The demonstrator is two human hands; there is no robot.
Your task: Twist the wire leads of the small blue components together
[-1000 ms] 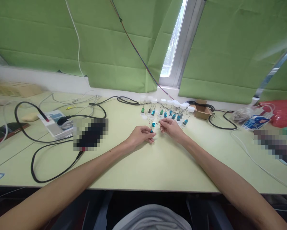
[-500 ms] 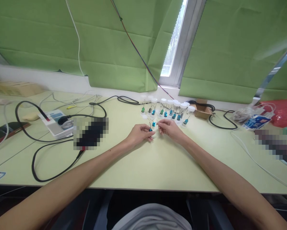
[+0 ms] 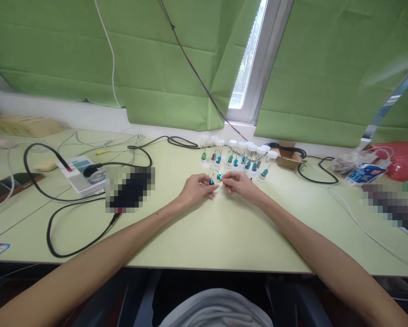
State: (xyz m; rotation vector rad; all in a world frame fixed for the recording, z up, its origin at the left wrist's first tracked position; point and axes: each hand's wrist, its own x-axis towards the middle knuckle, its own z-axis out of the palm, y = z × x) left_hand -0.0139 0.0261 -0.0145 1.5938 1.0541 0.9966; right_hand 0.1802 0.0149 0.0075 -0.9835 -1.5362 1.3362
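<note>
My left hand (image 3: 197, 188) is closed in a pinch around a small shiny blue piece with thin wires (image 3: 211, 181), which shows between thumb and fingers. Just to its right, my right hand (image 3: 238, 184) pinches a second small blue piece (image 3: 219, 176) at its fingertips. The two pieces are close together above the table; whether they touch I cannot tell. Right behind the hands stand several clear tubes with white caps (image 3: 233, 143), holding similar blue or green pieces on thin wires. A small dark bit (image 3: 251, 178) lies beside my right hand.
An open cardboard box (image 3: 288, 159) is behind the tubes on the right. Black cables (image 3: 62, 200), a white power strip (image 3: 79, 175) and a blurred-out dark object (image 3: 130, 190) lie on the left. A blue-and-white packet (image 3: 365, 174) and a red bag (image 3: 406, 159) sit far right.
My right hand has moved slightly left, and its fingertips now cover more of the blue piece. My left hand has shifted a little left and up with its piece.
</note>
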